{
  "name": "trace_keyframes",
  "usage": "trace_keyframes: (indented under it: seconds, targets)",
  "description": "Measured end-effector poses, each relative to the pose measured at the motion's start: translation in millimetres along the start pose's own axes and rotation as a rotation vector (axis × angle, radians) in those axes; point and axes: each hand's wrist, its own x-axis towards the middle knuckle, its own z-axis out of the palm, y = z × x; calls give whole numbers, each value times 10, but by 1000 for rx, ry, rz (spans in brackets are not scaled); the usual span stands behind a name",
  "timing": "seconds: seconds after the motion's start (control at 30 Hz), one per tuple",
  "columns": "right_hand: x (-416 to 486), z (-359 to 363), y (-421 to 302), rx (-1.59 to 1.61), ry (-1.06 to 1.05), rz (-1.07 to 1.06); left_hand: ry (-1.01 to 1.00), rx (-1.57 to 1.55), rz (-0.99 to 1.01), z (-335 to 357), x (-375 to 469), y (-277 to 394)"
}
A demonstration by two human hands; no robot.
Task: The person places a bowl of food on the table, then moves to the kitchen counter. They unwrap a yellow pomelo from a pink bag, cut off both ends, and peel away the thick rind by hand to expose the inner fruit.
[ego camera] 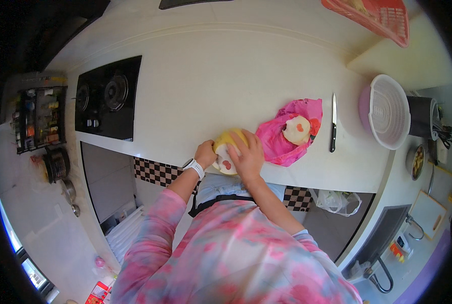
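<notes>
At the counter's front edge, both of my hands are on a yellow-skinned pomelo (223, 155). Its thick white pith is exposed on the side facing me, with a small patch of red flesh showing. My left hand (205, 155), a white watch on its wrist, grips the fruit's left side, and its fingertips are partly hidden. My right hand (247, 155) spreads over the right side, fingers curled onto the rind and pith. Just to the right lies a crumpled pink plastic bag (271, 138). A cut round of pomelo peel (297, 130) rests on it, white side up with a reddish spot.
A black-handled knife (333, 125) lies right of the bag. Beyond it stands a white colander in a purple basin (389, 112). A black gas hob (108, 98) is set into the counter at left. A sink (377, 235) is at lower right.
</notes>
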Motion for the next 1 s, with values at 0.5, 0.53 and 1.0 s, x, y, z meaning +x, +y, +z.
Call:
trace_keyframes:
  seconds: [0.5, 0.53, 1.0]
  targets:
    - [34, -85, 658, 463, -113, 352, 194, 65, 194, 75, -179, 30]
    - [43, -89, 640, 481, -106, 374, 236, 119, 299, -4, -197, 50]
    - [348, -78, 318, 198, -309, 116, -14, -26, 588, -502, -499, 499]
